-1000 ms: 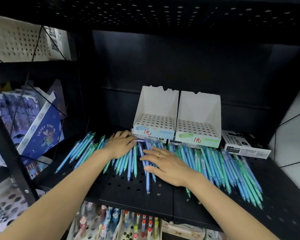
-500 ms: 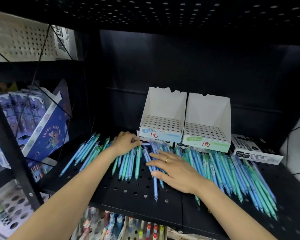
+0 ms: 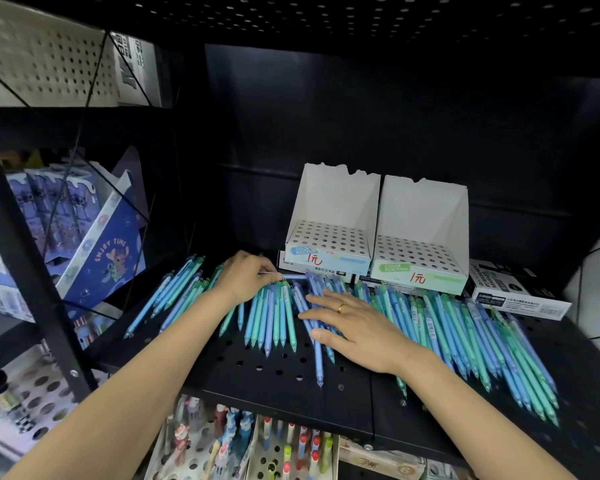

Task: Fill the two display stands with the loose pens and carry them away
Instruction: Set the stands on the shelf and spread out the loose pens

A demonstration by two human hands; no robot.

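Dozens of slim blue and teal plastic pens (image 3: 440,327) lie loose in a fan across the black perforated metal shelf (image 3: 284,379), tips mostly toward the shelf's front edge. Behind them stand two white cardboard display stands, each with a tall back and a sloped top punched with rows of round holes, none of them holding a pen. The left stand (image 3: 329,230) carries a pale blue front label, the right stand (image 3: 423,237) a green one, and the two sit touching side by side.

The left hand (image 3: 243,278) rests on the pens just in front of the left stand, its fingers curled; its grip pinches the end of one light blue pen (image 3: 293,277) that lies crosswise over the others. The right hand (image 3: 354,323) lies flat just beside it, fingers straight and spread, pressing down on several pens, a gold ring (image 3: 341,308) on one finger; its grip is wide and holds nothing.

Right of the right hand the pens run on nearly to the shelf's end, where a black and white marker box (image 3: 520,296) sits beside the right stand. Forward of both hands is a bare strip of shelf up to the front edge. Left of the left hand a black upright post (image 3: 32,258) bounds the shelf, with a blue cartoon-printed box (image 3: 108,251) beyond it.
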